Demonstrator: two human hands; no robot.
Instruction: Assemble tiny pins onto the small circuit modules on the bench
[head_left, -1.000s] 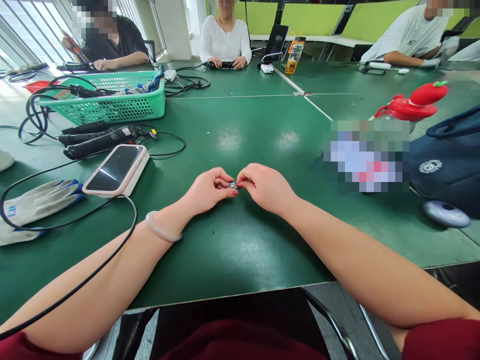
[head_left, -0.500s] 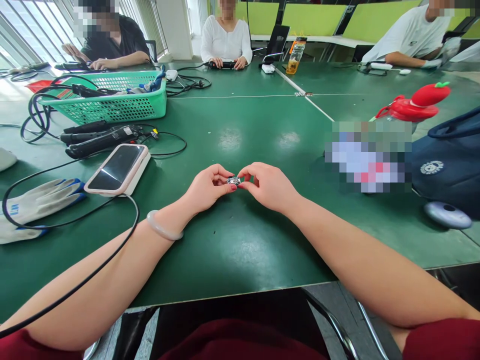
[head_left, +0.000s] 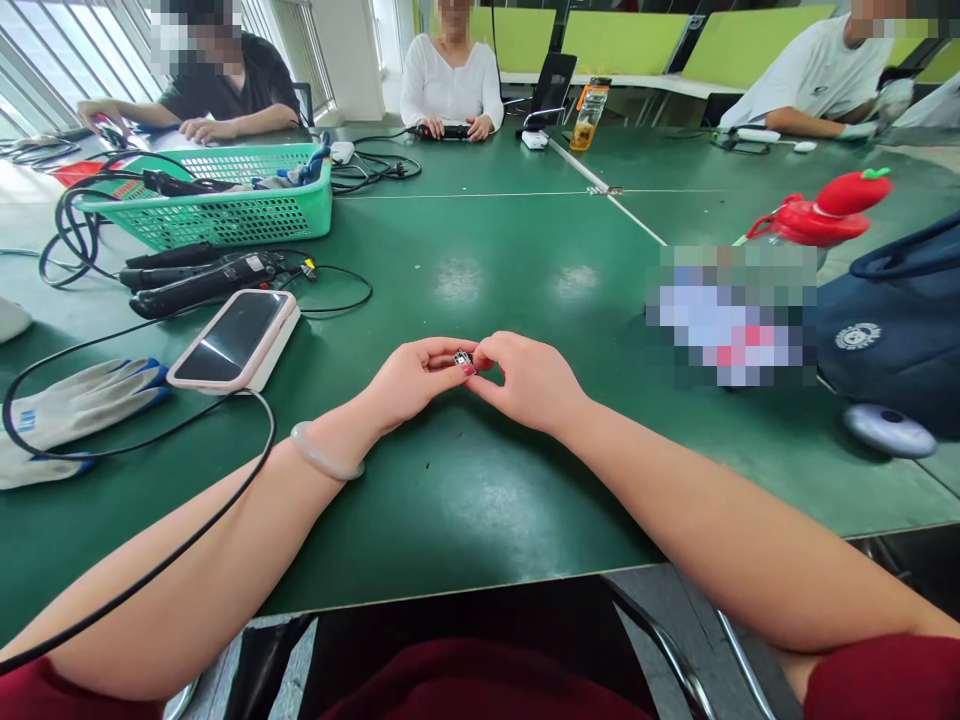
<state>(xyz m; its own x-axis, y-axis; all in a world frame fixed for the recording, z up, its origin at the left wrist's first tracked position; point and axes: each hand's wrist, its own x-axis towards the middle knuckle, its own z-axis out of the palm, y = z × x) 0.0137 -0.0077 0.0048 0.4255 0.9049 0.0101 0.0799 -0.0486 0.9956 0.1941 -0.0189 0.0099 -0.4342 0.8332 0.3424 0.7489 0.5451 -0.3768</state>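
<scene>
Between my two hands, above the middle of the near table, is a small silver-and-black piece (head_left: 463,358) with a patterned surface; its kind is too small to make out. My left hand (head_left: 411,382) is closed in a pinch on it, thumb below and fingers behind. From the other side my right hand (head_left: 529,385) meets it with thumb and fingertips curled together at the piece's right edge. Fingertips cover part of it. A pale bangle (head_left: 324,455) circles my left wrist.
Left on the green table (head_left: 480,500) lie a phone-like device (head_left: 234,340), gloves (head_left: 82,405), black handheld tools (head_left: 202,280) and a green basket (head_left: 240,210). A black cable (head_left: 247,490) crosses over my left forearm. Rightward are a dark blue bag (head_left: 892,330) and a red-lidded bottle (head_left: 817,220). Several people sit around.
The small piece has turned in my fingers and shows a different face. My hands have drawn slightly closer together, and my right fingers have curled over more. A person at far left has reached outward.
</scene>
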